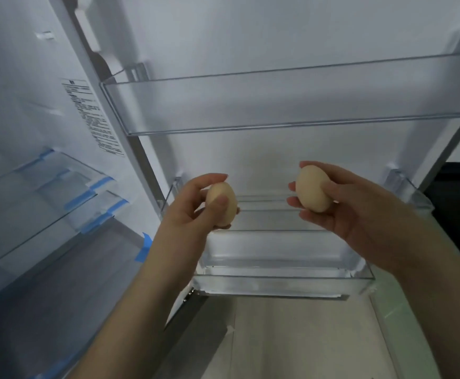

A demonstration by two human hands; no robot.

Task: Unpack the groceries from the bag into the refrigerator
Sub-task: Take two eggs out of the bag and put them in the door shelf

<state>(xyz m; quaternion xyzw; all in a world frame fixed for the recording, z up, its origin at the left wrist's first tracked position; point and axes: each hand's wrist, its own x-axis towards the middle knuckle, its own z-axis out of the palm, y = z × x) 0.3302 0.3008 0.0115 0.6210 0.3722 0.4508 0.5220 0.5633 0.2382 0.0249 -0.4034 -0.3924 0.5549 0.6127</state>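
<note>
I face the open refrigerator door. My left hand (193, 206) grips a pale beige egg (224, 196) between thumb and fingers. A second beige egg (312, 187) sits in my right hand (343, 206), whose fingers curl round it. Both eggs hover above the lower clear door bin (283, 277), which holds nothing. The upper clear door bin (278, 105) above my hands also holds nothing. The grocery bag is out of view.
At the left lies the fridge interior with glass shelves (40, 203) fixed with blue tape (145, 250), and a printed label (92, 116) on its side wall. Light floor (305, 337) shows below the door. A dark surface (458, 214) lies at the right edge.
</note>
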